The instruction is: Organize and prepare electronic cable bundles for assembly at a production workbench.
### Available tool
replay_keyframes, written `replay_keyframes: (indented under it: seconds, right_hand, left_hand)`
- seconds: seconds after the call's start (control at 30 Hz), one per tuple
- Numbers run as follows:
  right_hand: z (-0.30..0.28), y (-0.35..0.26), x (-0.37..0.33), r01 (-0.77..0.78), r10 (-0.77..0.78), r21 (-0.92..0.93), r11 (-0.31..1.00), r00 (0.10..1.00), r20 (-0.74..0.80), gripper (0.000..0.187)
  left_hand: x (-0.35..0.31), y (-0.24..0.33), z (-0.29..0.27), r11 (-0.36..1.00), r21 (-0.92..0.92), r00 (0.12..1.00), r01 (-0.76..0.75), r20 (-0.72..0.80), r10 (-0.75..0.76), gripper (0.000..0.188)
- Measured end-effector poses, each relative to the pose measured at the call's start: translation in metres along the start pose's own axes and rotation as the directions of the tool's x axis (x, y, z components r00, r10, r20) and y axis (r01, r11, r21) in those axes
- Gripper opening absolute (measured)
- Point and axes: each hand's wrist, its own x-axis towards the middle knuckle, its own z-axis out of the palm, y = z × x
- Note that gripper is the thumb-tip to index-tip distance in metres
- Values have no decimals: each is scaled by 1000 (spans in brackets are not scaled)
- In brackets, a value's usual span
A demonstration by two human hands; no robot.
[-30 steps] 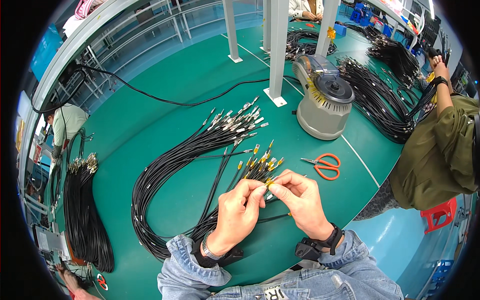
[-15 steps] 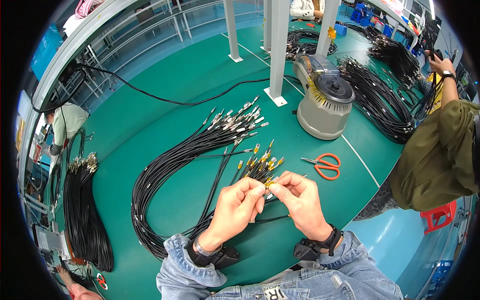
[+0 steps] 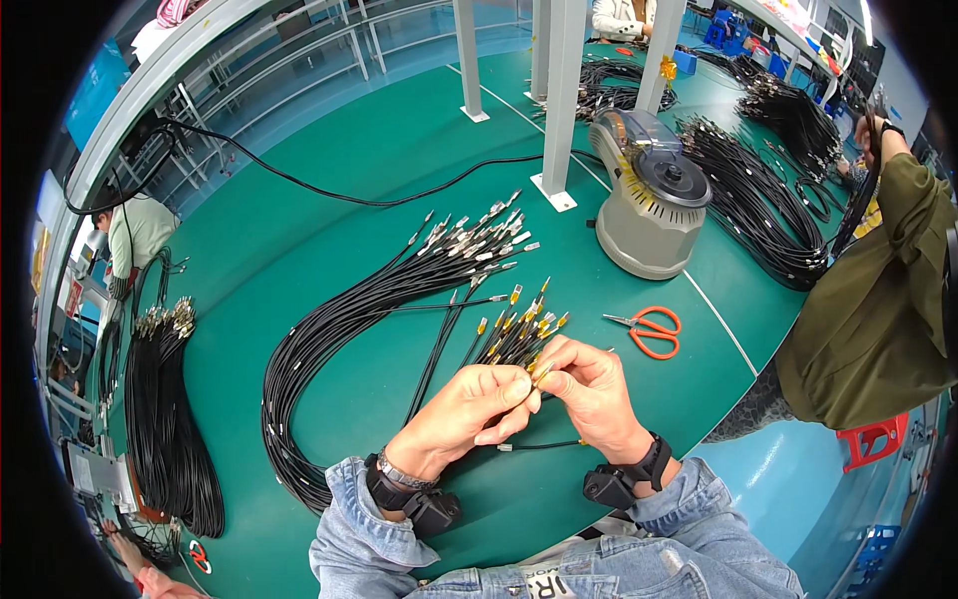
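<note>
Over the near part of the green table, my left hand and my right hand meet, thumbs and forefingers pinched together on the end of a black cable. Fingers hide most of that end. Just beyond them lies a bunch of black cables with yellow-wrapped ends. A larger looped bundle of black cables with pale metal ends curves to the left. One short stretch of cable shows below my hands, its yellow tip beside my right wrist.
Orange-handled scissors lie to the right, before a grey tape dispenser. White posts stand on the green table. More cable bundles lie at left and far right. A co-worker in an olive top stands at right.
Both hands stay together; my left fingers have curled further under the cable end, and my right hand has tilted slightly. The co-worker at right has raised an arm with cables.
</note>
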Motion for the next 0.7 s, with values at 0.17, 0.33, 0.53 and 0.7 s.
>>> replay_keyframes:
  seconds: [0.17,0.33,0.53,0.7]
  right_hand:
    - [-6,-1,0,-116,116,25,993,993,13,12]
    - [10,-23,-4,-101,102,10,995,985,-140,12]
    - [15,-22,-17,-28,10,-157,987,994,-110,10]
    - [15,-12,-29,-117,78,-221,968,980,-182,9]
  left_hand:
    - [1,-5,-5,1000,-26,1000,-4,18,5,28]
    - [-2,-6,7,993,97,994,-64,-81,72,25]
    - [-3,-26,27,733,622,831,-276,-228,507,17]
    - [-8,-42,19,233,941,700,-244,4,715,14]
